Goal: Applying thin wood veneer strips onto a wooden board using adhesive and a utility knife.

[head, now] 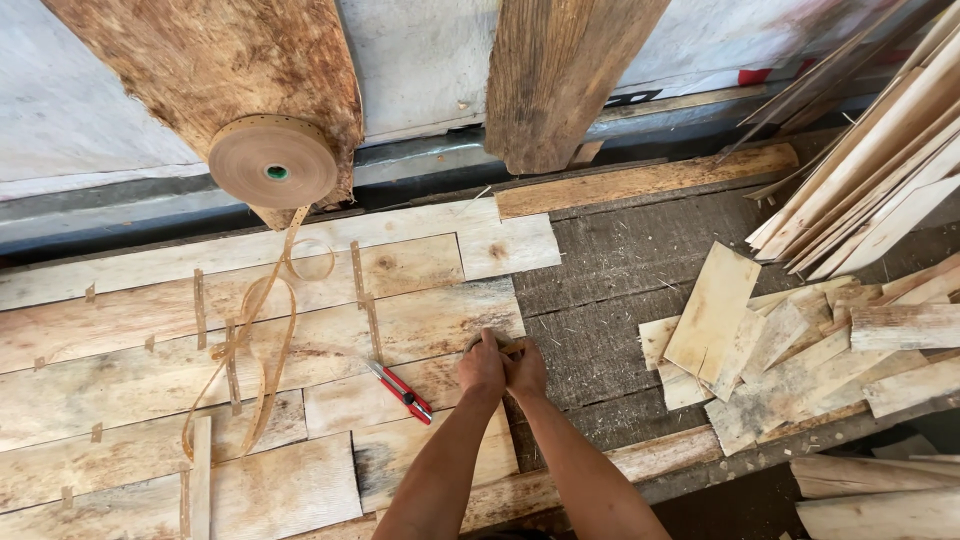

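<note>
Brown paper tape (503,343) is pinched between the fingers of the left hand (481,368) and right hand (526,370), both closed on it at the edge of thin, pale veneer sheets (300,340) laid across the rough grey tabletop (620,300). A red utility knife (402,391) lies just beside the hands. Farther off, a round tape roll (273,162) hangs on a post, loose veneer scraps (780,350) piled right.

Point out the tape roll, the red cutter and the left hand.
tape roll (273,162), head view, flat face beside its green core.
red cutter (402,391), head view, mid-handle.
left hand (482,368), head view, back of hand.
</note>
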